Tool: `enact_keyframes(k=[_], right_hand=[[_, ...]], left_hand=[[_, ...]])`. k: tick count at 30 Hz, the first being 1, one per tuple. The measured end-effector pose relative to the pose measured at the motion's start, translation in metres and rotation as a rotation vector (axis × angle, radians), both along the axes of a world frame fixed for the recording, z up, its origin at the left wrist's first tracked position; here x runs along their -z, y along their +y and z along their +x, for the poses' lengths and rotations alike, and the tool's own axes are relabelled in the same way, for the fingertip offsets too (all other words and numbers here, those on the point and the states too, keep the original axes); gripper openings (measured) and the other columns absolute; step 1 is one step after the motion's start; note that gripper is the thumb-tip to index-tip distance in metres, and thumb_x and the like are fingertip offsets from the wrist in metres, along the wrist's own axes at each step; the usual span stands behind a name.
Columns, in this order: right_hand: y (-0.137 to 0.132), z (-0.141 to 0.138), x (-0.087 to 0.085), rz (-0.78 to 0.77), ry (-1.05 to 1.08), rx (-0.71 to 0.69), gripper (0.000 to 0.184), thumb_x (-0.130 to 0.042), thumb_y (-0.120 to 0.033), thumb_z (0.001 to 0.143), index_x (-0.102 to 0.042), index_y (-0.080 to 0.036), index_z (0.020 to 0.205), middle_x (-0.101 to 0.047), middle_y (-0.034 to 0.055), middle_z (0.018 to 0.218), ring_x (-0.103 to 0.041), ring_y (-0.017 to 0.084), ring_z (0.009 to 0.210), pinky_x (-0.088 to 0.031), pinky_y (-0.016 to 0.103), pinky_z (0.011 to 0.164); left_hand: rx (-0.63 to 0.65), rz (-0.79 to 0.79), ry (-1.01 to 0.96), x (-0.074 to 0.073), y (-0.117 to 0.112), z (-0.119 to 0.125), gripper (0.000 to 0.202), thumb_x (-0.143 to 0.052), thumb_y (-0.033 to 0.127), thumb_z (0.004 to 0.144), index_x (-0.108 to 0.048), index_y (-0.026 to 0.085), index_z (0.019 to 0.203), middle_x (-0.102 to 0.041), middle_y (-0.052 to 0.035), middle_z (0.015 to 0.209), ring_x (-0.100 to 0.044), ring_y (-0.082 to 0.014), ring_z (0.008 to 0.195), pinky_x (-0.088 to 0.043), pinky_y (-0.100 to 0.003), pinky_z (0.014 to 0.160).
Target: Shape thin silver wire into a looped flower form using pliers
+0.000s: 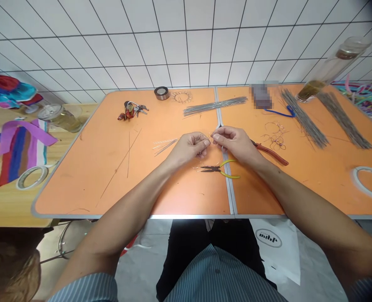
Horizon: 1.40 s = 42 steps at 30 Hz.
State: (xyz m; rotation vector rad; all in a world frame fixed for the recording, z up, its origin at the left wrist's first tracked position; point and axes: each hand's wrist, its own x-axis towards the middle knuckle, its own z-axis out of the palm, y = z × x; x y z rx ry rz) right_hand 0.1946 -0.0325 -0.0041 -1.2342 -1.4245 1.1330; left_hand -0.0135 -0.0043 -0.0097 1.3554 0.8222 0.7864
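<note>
My left hand and my right hand meet over the middle of the orange table, each closed in a pinch on a thin wire. The wire's shape is mostly hidden by my fingers. Just below lie needle-nose pliers with yellow handles, jaws pointing left. Red-handled pliers rest partly behind my right forearm. Several short straight wires lie beside my left hand. Farther back are a bundle of straight wires and a ring of twisted wire.
Dark tape and keys lie at the back. Grey wire bundles, curled wires and a glass bottle are on the right. Left are a jar, ribbons and another person's head.
</note>
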Motion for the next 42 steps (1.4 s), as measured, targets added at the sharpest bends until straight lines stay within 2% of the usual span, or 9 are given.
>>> enact_keyframes(k=[5,7,11,15,18,24,32,36,42], right_hand=[[-0.007,-0.005,-0.002,0.264,-0.133,0.051,0.015,-0.076,-0.038,0.094,-0.079,-0.024,0.089,-0.077,0.0048,0.093,-0.066,0.021,0.088,-0.051,0.034,0.079],[-0.009,-0.007,-0.002,0.296,-0.188,0.059,0.014,-0.075,-0.034,0.095,-0.08,-0.023,0.088,-0.078,0.0051,0.094,-0.067,0.022,0.091,-0.05,0.034,0.08],[-0.008,-0.009,0.0,0.122,-0.065,0.019,0.017,-0.076,-0.036,0.093,-0.076,-0.021,0.086,-0.072,0.0023,0.084,-0.063,0.016,0.075,-0.049,0.031,0.072],[-0.004,-0.003,0.002,-0.009,0.024,0.032,0.032,-0.086,-0.05,0.087,-0.074,-0.02,0.084,-0.067,0.0006,0.078,-0.058,0.013,0.064,-0.047,0.028,0.062],[-0.002,-0.001,0.002,-0.038,0.056,0.019,0.041,-0.089,-0.058,0.084,-0.075,-0.02,0.084,-0.07,0.0019,0.081,-0.06,0.013,0.064,-0.048,0.027,0.059],[-0.003,-0.001,0.003,-0.06,0.082,-0.03,0.049,-0.088,-0.067,0.084,-0.073,-0.021,0.079,-0.071,0.0025,0.079,-0.059,0.012,0.062,-0.048,0.026,0.055],[-0.002,0.003,0.008,-0.083,0.087,-0.049,0.05,-0.087,-0.069,0.086,-0.074,-0.021,0.081,-0.071,0.0031,0.077,-0.059,0.012,0.06,-0.049,0.026,0.054],[-0.004,0.001,0.005,-0.088,0.099,-0.035,0.047,-0.09,-0.066,0.084,-0.073,-0.022,0.082,-0.071,0.0028,0.079,-0.058,0.012,0.062,-0.049,0.026,0.054],[-0.006,0.0,0.002,-0.084,0.089,-0.024,0.045,-0.091,-0.063,0.084,-0.074,-0.021,0.083,-0.069,0.0021,0.078,-0.056,0.012,0.06,-0.047,0.028,0.053]], left_hand=[[-0.093,-0.177,-0.016,-0.002,0.004,-0.002,0.033,-0.074,0.049,0.098,-0.071,0.018,0.086,-0.071,-0.0033,0.067,-0.065,-0.013,0.056,-0.049,-0.023,0.056],[-0.082,-0.205,-0.007,-0.002,0.004,-0.002,0.032,-0.072,0.047,0.099,-0.071,0.018,0.086,-0.071,-0.0035,0.065,-0.064,-0.0128,0.054,-0.049,-0.023,0.055],[-0.026,-0.149,-0.018,-0.001,0.002,-0.002,0.034,-0.075,0.05,0.098,-0.072,0.017,0.089,-0.073,-0.005,0.068,-0.064,-0.013,0.056,-0.05,-0.024,0.057],[0.007,-0.11,-0.026,0.001,0.0,-0.002,0.031,-0.085,0.045,0.091,-0.072,0.017,0.091,-0.076,-0.005,0.074,-0.068,-0.013,0.062,-0.053,-0.024,0.061],[0.011,-0.126,-0.037,0.002,-0.001,0.0,0.028,-0.089,0.04,0.086,-0.073,0.017,0.09,-0.076,-0.0043,0.075,-0.068,-0.0127,0.063,-0.053,-0.024,0.062],[-0.03,-0.128,-0.03,0.004,-0.004,0.003,0.024,-0.087,0.034,0.087,-0.072,0.017,0.081,-0.072,-0.0026,0.069,-0.064,-0.0108,0.059,-0.052,-0.024,0.061],[-0.067,-0.157,-0.048,0.004,-0.002,0.003,0.024,-0.086,0.032,0.088,-0.07,0.017,0.078,-0.075,-0.004,0.073,-0.065,-0.0115,0.058,-0.052,-0.024,0.059],[-0.036,-0.157,-0.026,0.003,-0.002,0.003,0.029,-0.082,0.039,0.093,-0.072,0.016,0.078,-0.076,-0.0056,0.076,-0.065,-0.0116,0.059,-0.053,-0.025,0.061],[-0.033,-0.19,0.0,0.001,-0.002,0.003,0.049,-0.078,0.063,0.095,-0.073,0.016,0.082,-0.077,-0.0083,0.078,-0.065,-0.0134,0.059,-0.053,-0.027,0.06]])
